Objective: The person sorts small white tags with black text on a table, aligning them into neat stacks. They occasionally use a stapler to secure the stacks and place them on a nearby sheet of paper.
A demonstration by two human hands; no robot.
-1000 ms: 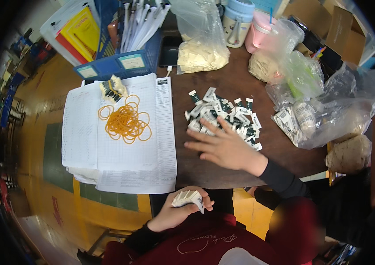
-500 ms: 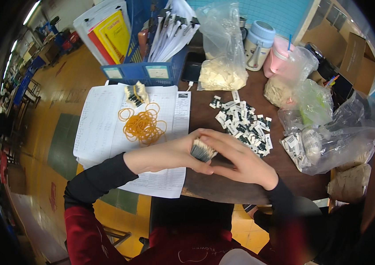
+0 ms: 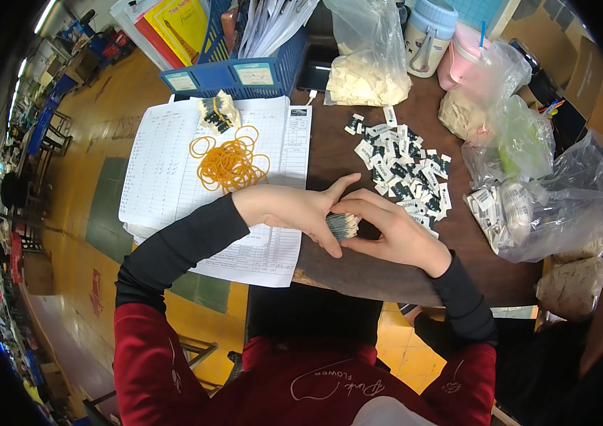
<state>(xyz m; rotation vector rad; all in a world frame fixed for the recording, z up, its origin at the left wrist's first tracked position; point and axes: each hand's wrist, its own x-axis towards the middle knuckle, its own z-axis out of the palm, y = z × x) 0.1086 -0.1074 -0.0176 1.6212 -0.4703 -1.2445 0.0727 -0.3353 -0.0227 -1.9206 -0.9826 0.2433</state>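
Squeezing in from both sides, the left hand and right hand close together on a small stack of tags at the front edge of the brown table — fingers pressing its ends, seemingly to square it up. Just beyond the right hand lies a loose scatter of black-and-white tags; near the left wrist, orange rubber bands sit heaped on a printed sheet — handy beside a bundled stack.
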